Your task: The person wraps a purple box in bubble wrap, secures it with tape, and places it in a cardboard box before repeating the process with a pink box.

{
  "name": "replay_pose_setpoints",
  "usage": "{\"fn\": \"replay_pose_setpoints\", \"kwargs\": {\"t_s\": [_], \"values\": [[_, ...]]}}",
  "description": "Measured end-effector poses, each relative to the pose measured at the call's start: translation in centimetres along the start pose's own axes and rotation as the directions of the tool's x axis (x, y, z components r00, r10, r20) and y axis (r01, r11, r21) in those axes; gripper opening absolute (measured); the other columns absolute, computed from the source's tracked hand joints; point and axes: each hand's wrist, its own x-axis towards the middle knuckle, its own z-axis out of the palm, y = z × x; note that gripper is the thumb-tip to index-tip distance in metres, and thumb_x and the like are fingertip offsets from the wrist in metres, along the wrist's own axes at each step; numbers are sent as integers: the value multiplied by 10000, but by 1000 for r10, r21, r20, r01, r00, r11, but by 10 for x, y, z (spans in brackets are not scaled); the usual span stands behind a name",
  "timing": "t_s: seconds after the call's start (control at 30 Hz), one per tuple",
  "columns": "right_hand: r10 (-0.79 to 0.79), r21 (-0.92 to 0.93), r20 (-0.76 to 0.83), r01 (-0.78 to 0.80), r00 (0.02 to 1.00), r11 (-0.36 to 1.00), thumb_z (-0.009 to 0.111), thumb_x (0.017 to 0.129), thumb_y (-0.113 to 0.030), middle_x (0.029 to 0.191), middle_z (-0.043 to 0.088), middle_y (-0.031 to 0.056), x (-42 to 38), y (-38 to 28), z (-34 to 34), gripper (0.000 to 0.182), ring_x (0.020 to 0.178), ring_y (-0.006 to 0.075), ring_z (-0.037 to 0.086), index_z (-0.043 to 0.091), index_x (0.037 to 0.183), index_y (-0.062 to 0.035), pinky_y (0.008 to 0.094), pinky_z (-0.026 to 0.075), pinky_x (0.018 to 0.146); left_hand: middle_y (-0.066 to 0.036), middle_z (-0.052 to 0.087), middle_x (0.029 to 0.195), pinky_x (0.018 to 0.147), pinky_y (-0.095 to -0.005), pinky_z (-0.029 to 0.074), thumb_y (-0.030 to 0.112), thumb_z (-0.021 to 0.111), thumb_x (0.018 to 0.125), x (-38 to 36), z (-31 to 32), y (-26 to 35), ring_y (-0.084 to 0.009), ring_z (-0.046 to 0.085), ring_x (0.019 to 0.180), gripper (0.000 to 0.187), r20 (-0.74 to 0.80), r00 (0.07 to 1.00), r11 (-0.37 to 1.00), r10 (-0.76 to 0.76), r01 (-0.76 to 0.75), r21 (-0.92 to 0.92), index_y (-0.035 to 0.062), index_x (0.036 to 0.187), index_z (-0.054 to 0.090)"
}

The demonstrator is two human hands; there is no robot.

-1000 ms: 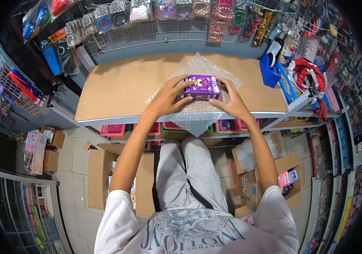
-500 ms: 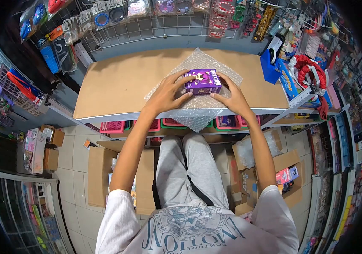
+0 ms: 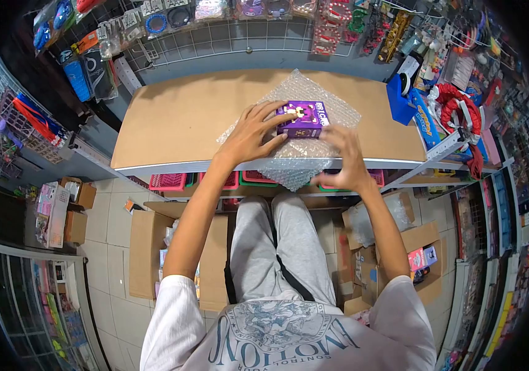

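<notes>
A small purple toy box point(image 3: 311, 128) with bright lettering and a cartoon picture lies on a sheet of bubble wrap point(image 3: 339, 114). The sheet is spread cornerwise on the brown tabletop, one corner hanging over the front edge. My left hand point(image 3: 255, 133) holds the box at its left end, fingers over the top and thumb at the near side. Just right of the box and nearer to me, my right hand point(image 3: 346, 159) is off it, thumb and fingers apart. Motion blurs its fingers, and nothing shows in them.
A blue tape dispenser point(image 3: 402, 102) stands at the table's right end, near red and white coiled items point(image 3: 456, 108). Pink baskets point(image 3: 168, 181) sit under the table. Open cartons point(image 3: 144, 247) flank my legs. Packaged accessories hang on the wire grid point(image 3: 215, 46) behind.
My right hand has let go of the box's right end and moved down toward the table's front edge. My left hand stays on the box.
</notes>
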Motion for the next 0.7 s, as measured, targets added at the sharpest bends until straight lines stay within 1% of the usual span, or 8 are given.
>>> {"fn": "replay_pose_setpoints", "kwargs": {"t_s": [0.03,0.13,0.23,0.33,0.43,0.47,0.6,0.7], "values": [[-88,-6,63,89,994,996,848,768,-487,1405,508,139,-6,-9,1,824,1367,333,450,496,1427,-139,535,302,1172,-117,478,1531,1185,-498,313,320,658,956,1,1,0,-366,421,1410,497,-4,1000,1000,11,-11,18,236,1438,569],[-161,-126,289,204,944,971,841,776,-426,1431,488,104,-23,-24,15,770,1397,292,412,491,1427,-209,572,262,1173,-93,490,1524,1186,-505,311,297,640,970,1,1,-1,-353,414,1418,463,17,1000,999,23,-22,-26,208,1420,579],[-169,-316,313,271,935,909,811,802,-309,1379,541,69,-27,-17,29,603,1341,255,477,564,1346,-229,580,296,1147,-92,499,1515,1188,-508,307,286,593,998,1,4,-3,-335,408,1425,417,48,999,998,17,-15,-60,177,1401,587],[-187,-285,242,254,952,924,783,809,-210,1239,635,44,-10,-15,22,406,1223,218,576,655,1193,-174,534,338,1117,-97,502,1513,1206,-503,276,313,517,1033,4,-1,-6,-326,396,1436,401,99,995,992,10,3,-125,166,1398,587],[-162,-194,121,184,979,964,770,831,-189,1093,690,22,14,-13,15,240,1109,208,638,696,1051,-127,475,371,1081,-95,493,1526,1229,-489,227,364,434,1059,7,-12,-9,-325,380,1448,429,171,985,989,21,5,-150,165,1408,584],[-144,-162,66,153,987,975,754,857,-182,1040,714,52,23,-12,13,212,1039,231,663,694,1040,-92,437,397,1026,-93,489,1532,1236,-483,210,383,407,1067,9,-16,-9,-325,374,1452,445,199,980,989,28,2,-149,165,1412,584],[73,-18,-125,-76,990,997,715,912,-179,991,736,124,54,-6,8,194,952,292,685,693,1055,-50,423,426,962,-123,497,1526,1240,-476,187,451,383,1068,12,-30,-10,-315,369,1461,529,290,957,982,-28,81,-172,107,1424,568],[258,67,-83,-253,963,965,709,924,-201,971,735,149,78,4,5,208,958,320,682,707,1042,-29,413,462,905,-152,540,1478,1232,-491,202,541,384,1051,13,-29,-12,-302,407,1441,616,272,956,977,-110,155,-150,79,1412,573]]}}
